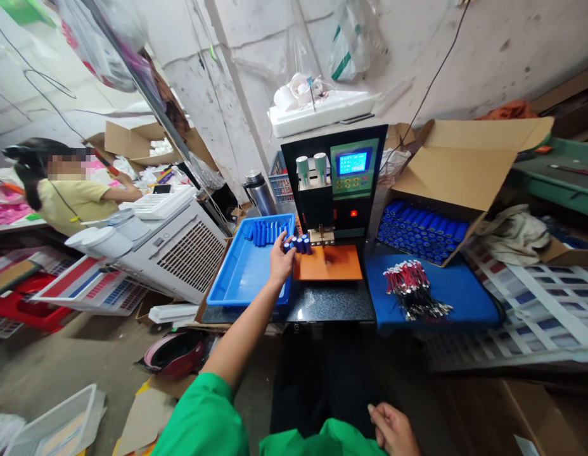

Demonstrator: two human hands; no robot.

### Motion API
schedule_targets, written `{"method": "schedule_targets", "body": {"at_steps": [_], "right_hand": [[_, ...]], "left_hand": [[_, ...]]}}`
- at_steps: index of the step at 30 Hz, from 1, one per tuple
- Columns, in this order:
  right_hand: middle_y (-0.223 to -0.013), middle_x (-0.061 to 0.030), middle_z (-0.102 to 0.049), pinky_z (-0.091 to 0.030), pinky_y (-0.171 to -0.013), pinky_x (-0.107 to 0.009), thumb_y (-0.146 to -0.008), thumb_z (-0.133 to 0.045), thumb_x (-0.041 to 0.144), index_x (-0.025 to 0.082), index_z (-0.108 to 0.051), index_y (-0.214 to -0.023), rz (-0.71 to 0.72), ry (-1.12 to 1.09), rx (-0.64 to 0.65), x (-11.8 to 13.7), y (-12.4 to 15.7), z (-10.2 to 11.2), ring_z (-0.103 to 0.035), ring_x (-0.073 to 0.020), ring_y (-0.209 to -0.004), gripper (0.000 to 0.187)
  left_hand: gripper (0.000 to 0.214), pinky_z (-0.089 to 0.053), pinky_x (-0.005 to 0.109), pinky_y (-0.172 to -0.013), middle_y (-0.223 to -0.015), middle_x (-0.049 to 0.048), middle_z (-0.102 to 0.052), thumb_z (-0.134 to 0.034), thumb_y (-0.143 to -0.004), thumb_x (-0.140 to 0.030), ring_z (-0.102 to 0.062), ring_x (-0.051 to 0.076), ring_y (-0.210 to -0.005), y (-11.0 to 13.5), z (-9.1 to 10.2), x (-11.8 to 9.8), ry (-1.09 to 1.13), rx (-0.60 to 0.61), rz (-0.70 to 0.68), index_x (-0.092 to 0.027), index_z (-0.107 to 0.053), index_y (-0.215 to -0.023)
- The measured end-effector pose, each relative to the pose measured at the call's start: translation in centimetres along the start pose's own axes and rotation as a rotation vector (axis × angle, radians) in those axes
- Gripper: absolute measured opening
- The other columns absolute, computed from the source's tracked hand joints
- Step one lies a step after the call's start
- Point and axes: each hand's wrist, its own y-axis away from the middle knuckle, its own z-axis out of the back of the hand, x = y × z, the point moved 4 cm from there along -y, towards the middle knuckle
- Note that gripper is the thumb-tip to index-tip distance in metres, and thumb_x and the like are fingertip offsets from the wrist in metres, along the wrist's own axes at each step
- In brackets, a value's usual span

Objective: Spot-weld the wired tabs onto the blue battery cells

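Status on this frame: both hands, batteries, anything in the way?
Left hand: holding a few blue batteries at the left side of the orange board. Right hand: loosely curled, away from the board. Nearest obstacle: the machine, just behind the board.

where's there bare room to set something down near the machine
Bare room: the near-left part of the blue tray, below its blue cylinders; the dark tabletop strip between tray and blue surface, in front of the orange board. Crowded: the board's far-left corner, where the left hand holds more cylinders, and around the wire bundle.
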Motion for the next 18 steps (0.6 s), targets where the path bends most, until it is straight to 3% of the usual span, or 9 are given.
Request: {"method": "schedule_targets", "body": {"at_steps": [4, 9, 18], "right_hand": [[-0.038, 0.0045, -0.037, -0.020, -0.039, -0.023, -0.059, -0.058, 0.091, 0.021, -0.045, -0.055, -0.026, -0.016, 0.022, 0.7, 0.3, -0.1, -0.026, -0.0078, -0.037, 0.071], [-0.038, 0.0045, -0.037, -0.018, -0.040, -0.022, -0.057, -0.059, 0.092, 0.021, -0.044, -0.054, -0.035, -0.024, 0.041, 1.1, 0.3, -0.2, -0.026, -0.0079, -0.038, 0.072], [-0.038, 0.0046, -0.036, -0.020, -0.041, -0.024, -0.058, -0.058, 0.092, 0.022, -0.044, -0.054, -0.011, -0.018, 0.025, 1.9, 0.6, -0.2, -0.027, -0.0087, -0.038, 0.071]], "left_hand": [[0.068, -0.047, 0.043, -0.108, -0.137, 0.0184, -0.058, -0.067, -0.080, -0.019, -0.051, 0.029, -0.134, 1.1, -0.1, 0.3, 0.119, -0.062, 0.057, -0.016, -0.041, -0.142], [0.069, -0.045, 0.040, -0.109, -0.140, 0.0198, -0.055, -0.067, -0.077, -0.012, -0.048, 0.029, -0.136, 1.7, -1.3, 0.0, 0.222, -0.154, 0.131, -0.014, -0.042, -0.142], [0.070, -0.037, 0.037, -0.116, -0.147, 0.0186, -0.049, -0.063, -0.078, -0.008, -0.044, 0.026, -0.139, 1.9, -2.2, -0.5, 0.164, -0.209, 0.136, -0.012, -0.042, -0.144]]}}
